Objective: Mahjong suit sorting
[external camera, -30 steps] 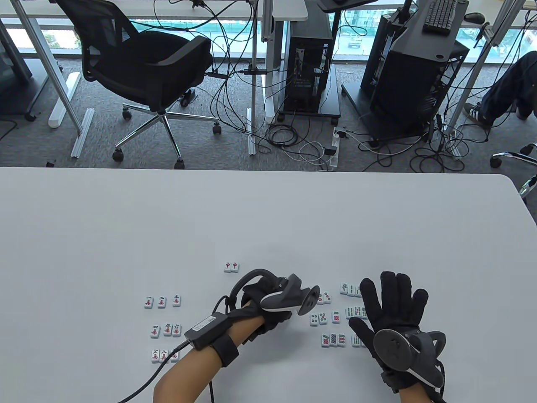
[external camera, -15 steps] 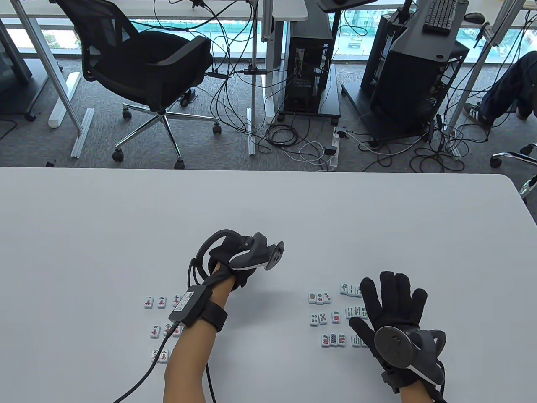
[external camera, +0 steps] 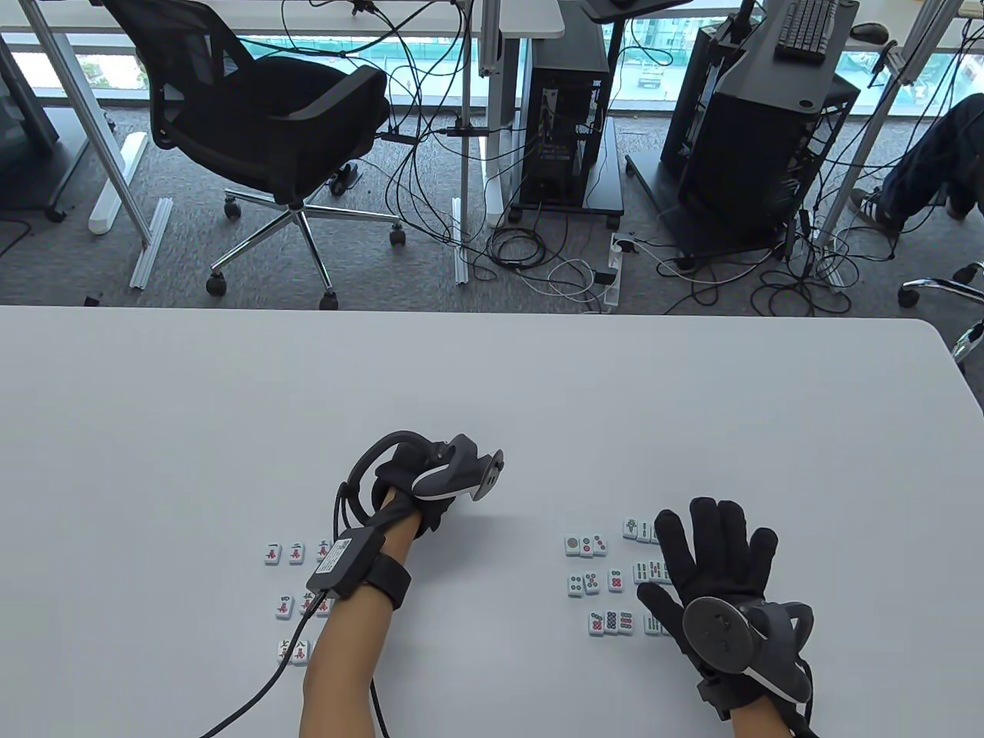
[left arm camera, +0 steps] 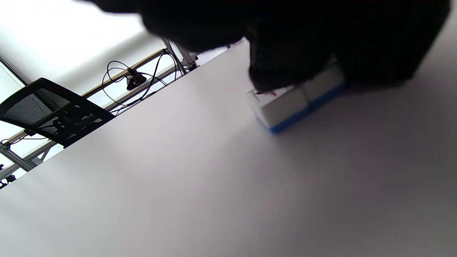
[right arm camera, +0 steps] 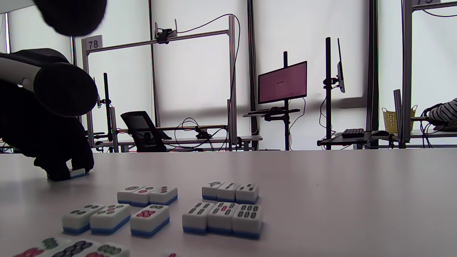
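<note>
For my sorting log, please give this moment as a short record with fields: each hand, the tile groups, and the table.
left hand: fingers press on top of two white, blue-backed tiles that lie side by side on the table; one shows a red mark
right hand: spread flat, fingers apart, partly over the bamboo tiles
character tiles: rows at the left, partly hidden by the left forearm
circle tiles: three rows, left of the bamboo group
table: white

Table view looking down steeply from above, both wrist views sitting low over the table [external camera: 231, 400], skimming outward, sharing 2 red-marked tiles [left arm camera: 296, 100].
</note>
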The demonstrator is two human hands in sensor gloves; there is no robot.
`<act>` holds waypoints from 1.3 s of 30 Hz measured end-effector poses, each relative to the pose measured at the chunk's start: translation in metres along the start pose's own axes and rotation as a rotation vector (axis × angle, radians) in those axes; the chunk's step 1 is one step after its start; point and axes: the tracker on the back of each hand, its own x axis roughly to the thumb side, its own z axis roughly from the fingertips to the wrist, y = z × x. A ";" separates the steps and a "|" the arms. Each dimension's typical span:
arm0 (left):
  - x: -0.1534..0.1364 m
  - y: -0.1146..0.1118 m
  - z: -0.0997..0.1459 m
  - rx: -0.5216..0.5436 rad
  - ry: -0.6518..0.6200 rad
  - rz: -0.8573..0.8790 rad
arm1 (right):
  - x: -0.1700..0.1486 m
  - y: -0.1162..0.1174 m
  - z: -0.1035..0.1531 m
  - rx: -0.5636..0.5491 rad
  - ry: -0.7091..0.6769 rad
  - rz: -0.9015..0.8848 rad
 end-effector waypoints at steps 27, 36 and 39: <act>-0.152 0.005 0.187 0.325 0.235 0.114 | -0.001 0.003 0.002 -0.007 -0.005 0.054; -0.195 -0.072 0.258 0.289 0.406 0.259 | -0.002 0.014 0.002 0.048 -0.003 0.076; -0.196 -0.095 0.267 0.275 0.419 0.329 | -0.004 0.017 0.002 0.058 0.009 0.086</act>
